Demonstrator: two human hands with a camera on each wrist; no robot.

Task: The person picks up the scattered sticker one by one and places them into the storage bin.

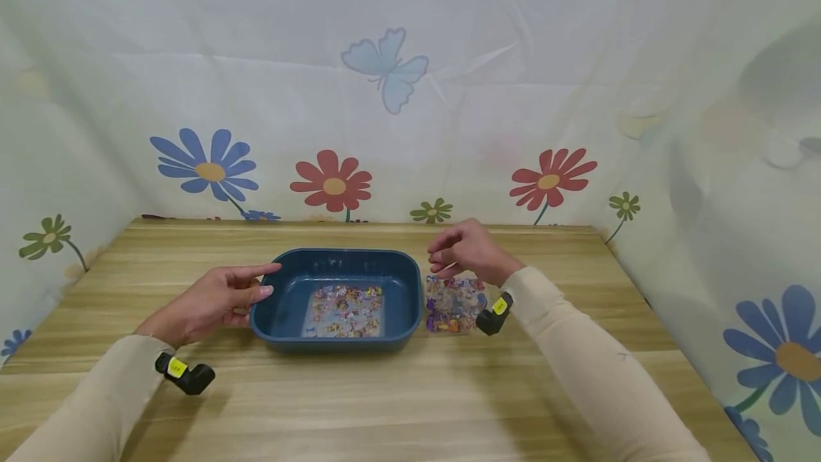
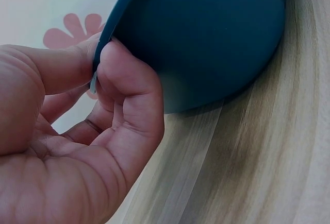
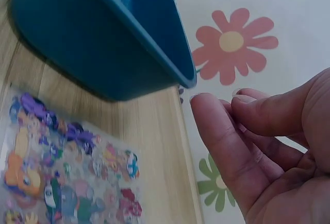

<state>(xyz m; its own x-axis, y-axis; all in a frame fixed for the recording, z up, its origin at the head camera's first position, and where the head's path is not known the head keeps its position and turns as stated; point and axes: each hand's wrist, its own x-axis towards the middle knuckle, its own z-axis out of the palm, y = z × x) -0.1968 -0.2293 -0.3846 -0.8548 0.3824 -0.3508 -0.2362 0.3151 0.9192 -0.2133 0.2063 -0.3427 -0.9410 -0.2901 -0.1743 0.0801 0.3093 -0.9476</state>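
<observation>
Our left hand (image 1: 214, 301) pinches the blue tub (image 1: 336, 345) just right of it, our right hand (image 1: 473, 251) is loose and empty near a picture sheet (image 1: 454, 305), and tugging hard could tip the tub.

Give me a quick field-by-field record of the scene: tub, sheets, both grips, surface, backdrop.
tub: blue, rounded corners, open top
inner sheet: patterned with small colourful figures, lying in the tub
outer sheet: clear with colourful cartoon figures, outside the tub, to its right
left grip: pinches the tub's left rim
right grip: near the tub's far right corner, thumb and fingers close together, no held item visible
surface: wood-grain table
backdrop: pale cloth with flowers and butterflies
</observation>
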